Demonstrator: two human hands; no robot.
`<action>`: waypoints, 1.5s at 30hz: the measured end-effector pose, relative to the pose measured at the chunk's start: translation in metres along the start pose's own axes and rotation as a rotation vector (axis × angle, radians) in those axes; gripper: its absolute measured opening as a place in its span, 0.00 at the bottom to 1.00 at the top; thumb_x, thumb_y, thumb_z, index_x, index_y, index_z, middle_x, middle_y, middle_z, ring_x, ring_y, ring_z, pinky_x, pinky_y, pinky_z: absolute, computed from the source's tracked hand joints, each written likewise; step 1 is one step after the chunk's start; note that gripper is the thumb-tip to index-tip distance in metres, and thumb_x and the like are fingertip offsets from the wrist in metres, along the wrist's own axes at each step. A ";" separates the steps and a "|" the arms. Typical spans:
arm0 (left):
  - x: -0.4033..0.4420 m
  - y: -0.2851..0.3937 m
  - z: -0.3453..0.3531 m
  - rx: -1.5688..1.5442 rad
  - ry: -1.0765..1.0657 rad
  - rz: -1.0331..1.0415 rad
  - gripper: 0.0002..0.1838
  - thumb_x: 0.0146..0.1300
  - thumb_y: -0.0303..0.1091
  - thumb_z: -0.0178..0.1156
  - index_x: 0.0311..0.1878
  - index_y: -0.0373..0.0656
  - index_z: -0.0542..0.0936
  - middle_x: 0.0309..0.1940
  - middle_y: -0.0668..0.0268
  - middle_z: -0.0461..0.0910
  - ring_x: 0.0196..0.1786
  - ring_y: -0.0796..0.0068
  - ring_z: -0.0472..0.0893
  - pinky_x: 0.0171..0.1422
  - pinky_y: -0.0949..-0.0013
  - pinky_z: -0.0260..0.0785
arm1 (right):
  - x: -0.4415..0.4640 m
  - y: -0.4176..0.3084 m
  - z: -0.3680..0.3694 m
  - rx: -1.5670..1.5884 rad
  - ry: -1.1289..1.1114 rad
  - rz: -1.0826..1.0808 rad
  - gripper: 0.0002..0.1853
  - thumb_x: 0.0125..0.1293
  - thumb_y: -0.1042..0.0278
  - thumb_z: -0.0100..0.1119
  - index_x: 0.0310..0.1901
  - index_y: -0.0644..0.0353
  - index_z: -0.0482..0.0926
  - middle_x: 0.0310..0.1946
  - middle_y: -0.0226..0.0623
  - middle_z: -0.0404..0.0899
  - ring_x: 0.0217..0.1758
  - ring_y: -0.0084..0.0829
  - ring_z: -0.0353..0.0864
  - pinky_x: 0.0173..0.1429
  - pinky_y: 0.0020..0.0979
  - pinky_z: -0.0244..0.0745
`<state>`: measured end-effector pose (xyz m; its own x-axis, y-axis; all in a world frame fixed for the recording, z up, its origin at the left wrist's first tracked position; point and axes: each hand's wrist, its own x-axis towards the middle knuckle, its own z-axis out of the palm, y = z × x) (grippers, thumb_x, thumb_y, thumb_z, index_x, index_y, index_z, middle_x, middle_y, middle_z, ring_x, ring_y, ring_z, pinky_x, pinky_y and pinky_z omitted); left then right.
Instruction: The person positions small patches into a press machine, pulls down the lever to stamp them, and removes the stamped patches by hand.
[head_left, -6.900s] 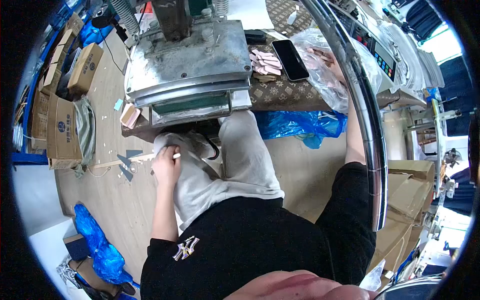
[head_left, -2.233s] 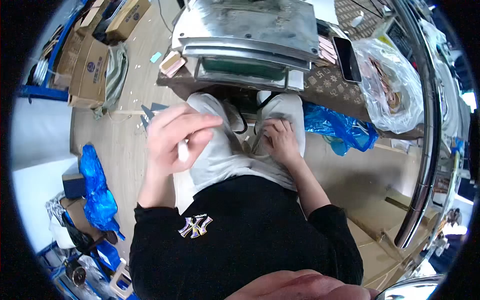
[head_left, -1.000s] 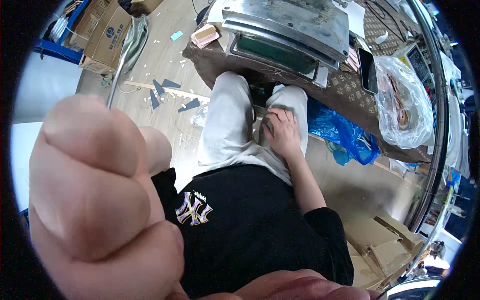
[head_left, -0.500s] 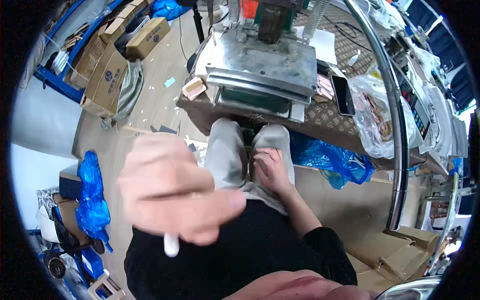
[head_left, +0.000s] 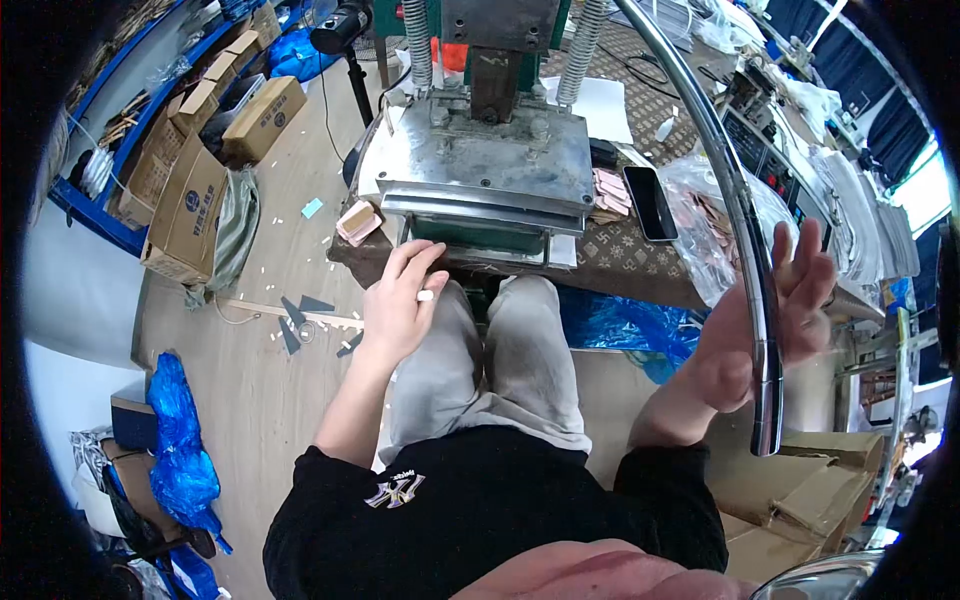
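Note:
My left hand (head_left: 398,308) is just in front of the metal press (head_left: 490,165), its fingertips by the left part of the wire handle. A small white rod end (head_left: 425,296) sticks out between its thumb and fingers; the rest of that object is hidden. My right hand (head_left: 765,315) is raised at the right, fingers apart, with nothing visible in it. The curved chrome bar (head_left: 735,185) passes in front of its palm. Pink pieces (head_left: 358,222) with a tan one on top lie at the press's left; more pink pieces (head_left: 611,193) lie at its right.
A black phone (head_left: 650,204) and a clear plastic bag (head_left: 700,220) lie on the patterned cloth. Blue plastic (head_left: 630,325) hangs under the table edge. Cardboard boxes stand left and lower right. Dark offcuts (head_left: 290,325) lie on the floor.
My left hand has moved away from the camera, toward the press, still with the white-ended object. My right hand has left my thigh and risen to the chrome bar. The view has shifted.

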<state>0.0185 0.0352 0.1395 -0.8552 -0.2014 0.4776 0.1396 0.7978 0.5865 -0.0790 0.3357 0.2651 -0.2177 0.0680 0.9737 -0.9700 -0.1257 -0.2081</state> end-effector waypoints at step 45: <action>0.012 -0.036 0.057 -0.036 0.294 0.119 0.05 0.65 0.32 0.67 0.42 0.44 0.84 0.35 0.61 0.78 0.33 0.58 0.82 0.35 0.60 0.75 | -0.021 0.011 -0.009 0.194 -0.180 0.024 0.23 0.72 0.48 0.60 0.63 0.46 0.73 0.67 0.30 0.70 0.81 0.49 0.58 0.67 0.48 0.66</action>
<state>-0.0253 0.0367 0.0869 -0.6514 -0.2680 0.7098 0.2521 0.8059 0.5357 -0.0865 0.3416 0.2418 -0.2012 -0.1119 0.9732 -0.9219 -0.3141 -0.2267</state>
